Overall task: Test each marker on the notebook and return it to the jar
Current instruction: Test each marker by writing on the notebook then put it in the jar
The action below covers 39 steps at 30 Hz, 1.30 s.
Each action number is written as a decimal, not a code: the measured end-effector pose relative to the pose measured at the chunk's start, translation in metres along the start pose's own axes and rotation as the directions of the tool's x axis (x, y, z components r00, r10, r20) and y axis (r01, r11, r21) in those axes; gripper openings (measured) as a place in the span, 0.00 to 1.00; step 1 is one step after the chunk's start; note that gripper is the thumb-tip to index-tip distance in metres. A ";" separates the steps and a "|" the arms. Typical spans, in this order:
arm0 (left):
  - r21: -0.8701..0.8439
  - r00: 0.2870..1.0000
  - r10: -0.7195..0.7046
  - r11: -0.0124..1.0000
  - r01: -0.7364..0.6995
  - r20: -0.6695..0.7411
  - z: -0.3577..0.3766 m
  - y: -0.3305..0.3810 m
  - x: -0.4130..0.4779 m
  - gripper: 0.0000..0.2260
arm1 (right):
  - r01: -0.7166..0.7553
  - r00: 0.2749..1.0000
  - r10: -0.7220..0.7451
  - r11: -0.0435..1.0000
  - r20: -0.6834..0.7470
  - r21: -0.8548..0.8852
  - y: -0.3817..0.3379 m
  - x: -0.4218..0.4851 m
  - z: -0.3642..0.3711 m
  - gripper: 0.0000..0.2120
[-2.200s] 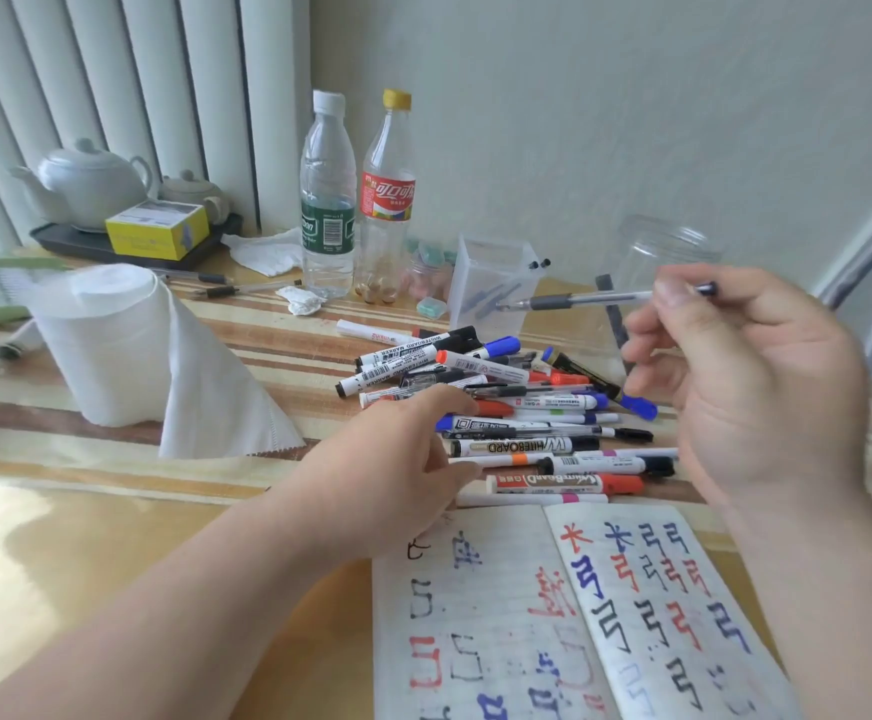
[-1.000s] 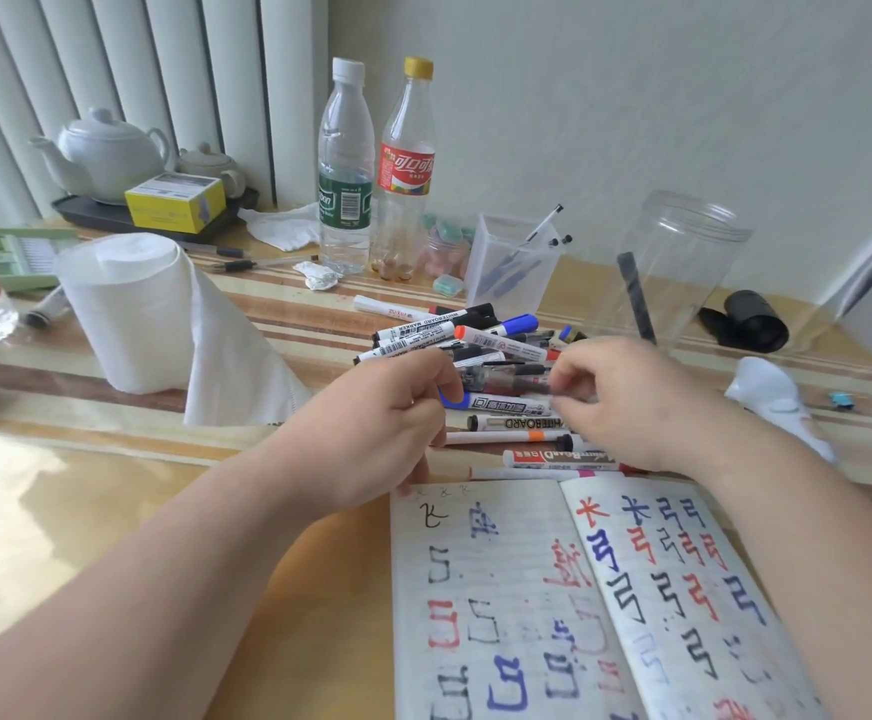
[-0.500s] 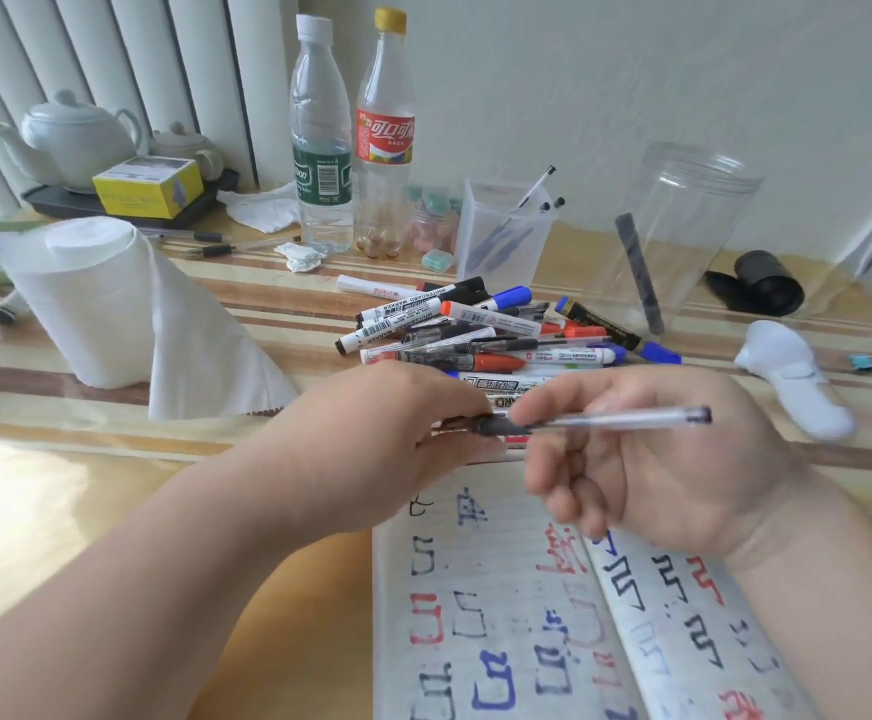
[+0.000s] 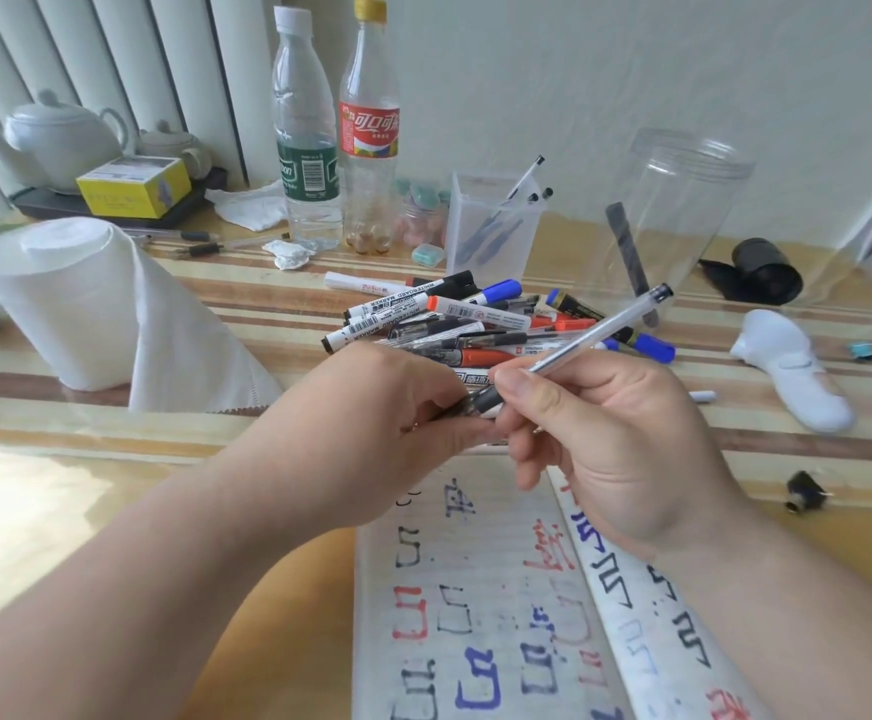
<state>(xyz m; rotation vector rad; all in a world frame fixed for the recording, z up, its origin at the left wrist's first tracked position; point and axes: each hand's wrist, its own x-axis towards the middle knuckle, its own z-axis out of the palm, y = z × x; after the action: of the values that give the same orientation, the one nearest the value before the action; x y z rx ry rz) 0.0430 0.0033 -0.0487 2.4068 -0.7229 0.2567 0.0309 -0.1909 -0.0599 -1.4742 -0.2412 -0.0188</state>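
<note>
Head view: the right hand pinches the pen near its grip, above the notebook. The left hand pinches its lower end, likely the cap. Pull it off straight, along the barrel, then write on bare paper.

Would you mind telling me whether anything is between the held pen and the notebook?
Only the left hand, which grips the tip end of the pen above the notebook; the right hand holds its barrel.

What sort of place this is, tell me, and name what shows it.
Probably a table at home beside a window, not a workshop: vertical blinds behind, a white teapot on a tray, a water bottle, a cola bottle and a paper towel roll beside loose markers.
</note>
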 end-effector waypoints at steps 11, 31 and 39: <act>0.001 0.976 -0.167 0.986 0.168 0.141 -0.021 -0.020 0.000 0.19 | 0.200 0.950 -0.161 0.971 -0.268 0.127 -0.013 0.018 -0.018 0.12; -0.207 0.942 -0.152 0.953 0.220 0.300 -0.003 -0.028 0.007 0.18 | -0.116 0.969 0.186 0.923 0.160 -0.366 0.006 0.007 -0.014 0.02; -0.246 0.942 -0.134 0.945 0.215 0.309 -0.002 -0.029 0.008 0.17 | -0.128 0.977 0.189 0.893 0.100 -0.431 0.007 0.011 -0.016 0.02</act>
<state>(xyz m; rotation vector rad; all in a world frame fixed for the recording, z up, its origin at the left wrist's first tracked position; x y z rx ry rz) 0.0656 0.0209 -0.0591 2.2403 -0.6154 -0.2617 0.0453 -0.2046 -0.0666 -1.9300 -0.2385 0.1765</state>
